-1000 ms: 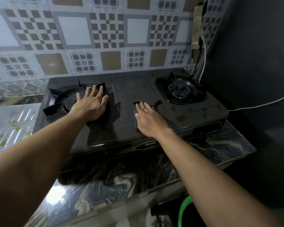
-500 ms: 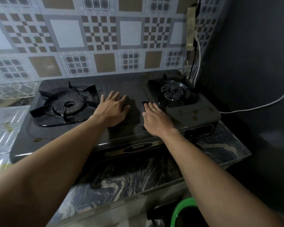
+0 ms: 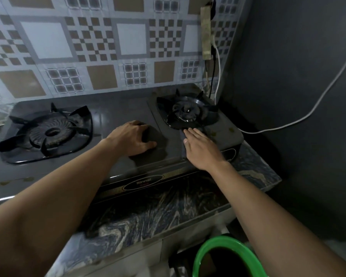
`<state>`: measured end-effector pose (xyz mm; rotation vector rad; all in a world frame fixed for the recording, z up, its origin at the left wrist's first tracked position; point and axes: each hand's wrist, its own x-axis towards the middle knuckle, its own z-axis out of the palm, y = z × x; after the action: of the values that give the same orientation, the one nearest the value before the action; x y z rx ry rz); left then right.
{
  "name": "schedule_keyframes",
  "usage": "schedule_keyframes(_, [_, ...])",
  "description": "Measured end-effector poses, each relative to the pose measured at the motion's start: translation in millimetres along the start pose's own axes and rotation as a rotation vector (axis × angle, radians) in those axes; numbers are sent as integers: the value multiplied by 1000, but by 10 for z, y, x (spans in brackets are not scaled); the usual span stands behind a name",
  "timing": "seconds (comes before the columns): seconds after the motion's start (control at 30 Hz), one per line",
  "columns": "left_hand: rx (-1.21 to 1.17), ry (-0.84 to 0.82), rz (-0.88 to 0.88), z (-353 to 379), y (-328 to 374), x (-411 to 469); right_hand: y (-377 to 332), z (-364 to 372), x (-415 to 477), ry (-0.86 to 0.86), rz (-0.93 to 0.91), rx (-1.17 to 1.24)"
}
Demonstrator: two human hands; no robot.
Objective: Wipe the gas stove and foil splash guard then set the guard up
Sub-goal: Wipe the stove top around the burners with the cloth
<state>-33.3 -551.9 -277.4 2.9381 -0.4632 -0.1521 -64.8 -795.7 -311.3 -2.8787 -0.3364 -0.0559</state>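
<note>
Wiping the gas stove [image 3: 116, 124]: the right hand [image 3: 200, 149], fingers together and flat, presses a dark cloth [image 3: 182, 143] just before the right burner [image 3: 187, 112], likely to scrub. The left hand [image 3: 133, 139], fingers curled, rests mid-top, probably bracing. No foil guard is in view.
</note>
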Motion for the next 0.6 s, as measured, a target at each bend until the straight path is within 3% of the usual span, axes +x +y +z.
schedule_keyframes(0.27, [-25, -63, -59, -20, 12, 100, 535, -215, 36, -16, 237, -8])
schedule_keyframes(0.6, [-4, -67, -17, -15, -9, 69, 611, -277, -17, 5, 314, 139])
